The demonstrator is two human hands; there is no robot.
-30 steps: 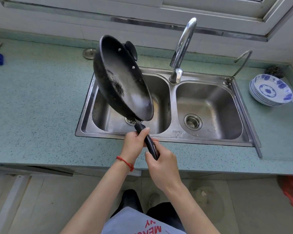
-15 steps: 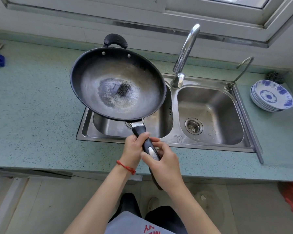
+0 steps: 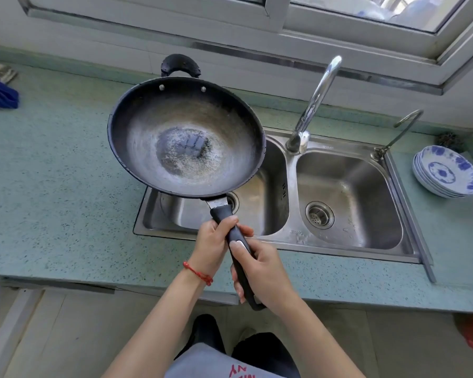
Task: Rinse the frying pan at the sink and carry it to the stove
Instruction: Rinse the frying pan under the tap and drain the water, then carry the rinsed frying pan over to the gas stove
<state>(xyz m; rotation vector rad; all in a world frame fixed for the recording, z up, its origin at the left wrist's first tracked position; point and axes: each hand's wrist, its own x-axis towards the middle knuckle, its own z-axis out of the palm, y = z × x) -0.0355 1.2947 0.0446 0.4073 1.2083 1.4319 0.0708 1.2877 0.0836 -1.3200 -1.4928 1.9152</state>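
Both hands, left hand (image 3: 212, 248) and right hand (image 3: 265, 276), clamp the round black steel frying pan (image 3: 186, 137), held level over the sink; stove carry remains.

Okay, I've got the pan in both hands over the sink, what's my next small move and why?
Probably lift the frying pan clear of the sink and turn toward the stove. Both the left hand and right hand grip the handle, the pan sits level, and no water runs from the faucet.

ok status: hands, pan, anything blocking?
Left hand and right hand both gripping the handle. Frying pan level over the left basin of the sink, some water pooled inside. Faucet close on the right; nothing else near.
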